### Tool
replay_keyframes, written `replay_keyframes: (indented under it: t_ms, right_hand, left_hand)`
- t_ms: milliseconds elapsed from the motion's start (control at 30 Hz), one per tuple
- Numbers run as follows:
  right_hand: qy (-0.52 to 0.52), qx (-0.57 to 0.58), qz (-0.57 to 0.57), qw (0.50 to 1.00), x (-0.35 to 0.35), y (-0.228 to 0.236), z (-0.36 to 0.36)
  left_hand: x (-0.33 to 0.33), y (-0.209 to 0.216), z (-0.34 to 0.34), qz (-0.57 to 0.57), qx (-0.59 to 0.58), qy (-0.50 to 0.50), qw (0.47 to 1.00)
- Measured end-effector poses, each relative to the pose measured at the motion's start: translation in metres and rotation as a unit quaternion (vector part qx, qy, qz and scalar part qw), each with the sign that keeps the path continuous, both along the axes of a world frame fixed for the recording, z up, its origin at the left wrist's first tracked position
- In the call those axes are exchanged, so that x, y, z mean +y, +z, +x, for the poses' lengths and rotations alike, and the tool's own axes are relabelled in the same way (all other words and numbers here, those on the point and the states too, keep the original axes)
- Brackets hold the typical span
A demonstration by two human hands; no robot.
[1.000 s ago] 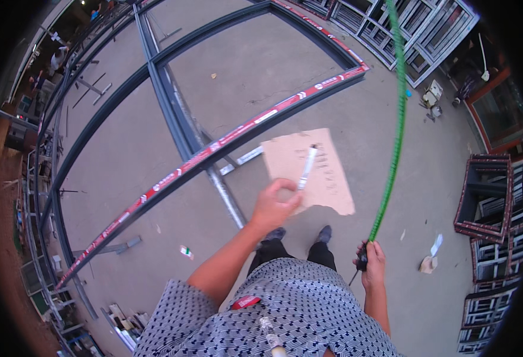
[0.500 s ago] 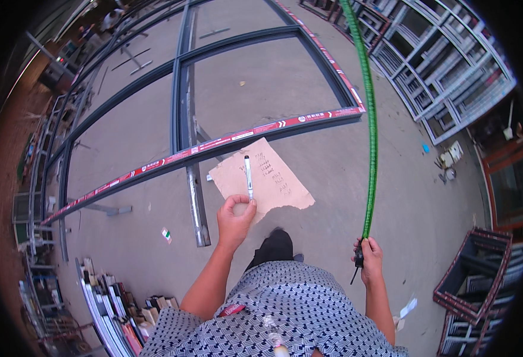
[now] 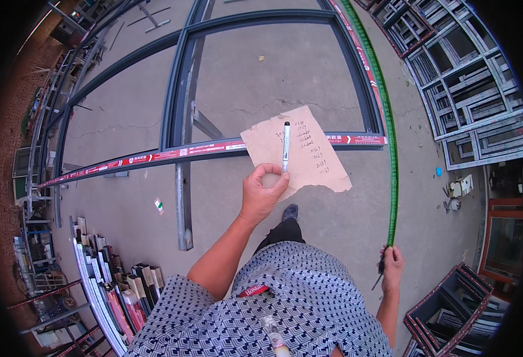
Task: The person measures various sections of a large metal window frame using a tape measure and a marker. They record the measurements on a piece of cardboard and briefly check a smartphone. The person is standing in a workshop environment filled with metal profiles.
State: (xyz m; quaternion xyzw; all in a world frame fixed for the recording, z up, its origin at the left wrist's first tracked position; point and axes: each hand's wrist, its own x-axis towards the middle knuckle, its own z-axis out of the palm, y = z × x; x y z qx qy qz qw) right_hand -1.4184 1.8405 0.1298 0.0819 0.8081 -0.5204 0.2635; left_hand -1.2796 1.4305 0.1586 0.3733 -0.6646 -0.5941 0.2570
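Note:
My left hand (image 3: 264, 191) pinches a white marker with a black cap (image 3: 286, 146) together with a torn sheet of brown cardboard (image 3: 321, 160) bearing handwritten figures. The marker stands upright over the cardboard, which hides part of the frame behind. At the right, my right hand (image 3: 394, 266) is closed around the dark case of a tape measure (image 3: 383, 262). Its green blade (image 3: 392, 178) stretches far ahead, running close along the right side of a large dark grey metal frame (image 3: 237, 24) with red printed film on its edges.
A metal support bar (image 3: 184, 208) juts out beneath the frame. Stacked profiles (image 3: 103, 279) stand at the lower left. White window frames (image 3: 470, 77) lean at the far right; dark red-edged frames (image 3: 449, 306) are at the lower right. A small wrapper (image 3: 159, 206) lies on the floor.
The cardboard and marker have moved right and forward, now overlapping the frame's near bar. My right hand and the tape have shifted right, and the blade lies closer to the frame's right side.

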Motion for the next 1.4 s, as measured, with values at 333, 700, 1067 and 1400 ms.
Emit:
replay_keyframes:
  t_ms: [333, 700, 1067, 1400]
  right_hand:
    - [0.158, 0.131, 0.093, 0.974, -0.008, 0.024, -0.205]
    - [0.389, 0.2, 0.102, 0.893, -0.111, 0.03, -0.364]
    - [0.528, 0.294, 0.094, 0.791, -0.193, 0.037, -0.381]
    - [0.563, 0.284, 0.123, 0.766, -0.243, 0.05, -0.35]
  left_hand:
    - [0.0, 0.001, -0.018, 0.025, 0.012, 0.081, 0.996]
    - [0.058, 0.008, -0.042, -0.015, -0.01, 0.311, 0.95]
    - [0.037, 0.027, -0.109, -0.04, -0.012, 0.27, 0.962]
    - [-0.057, -0.004, -0.158, -0.125, 0.021, 0.18, 0.975]
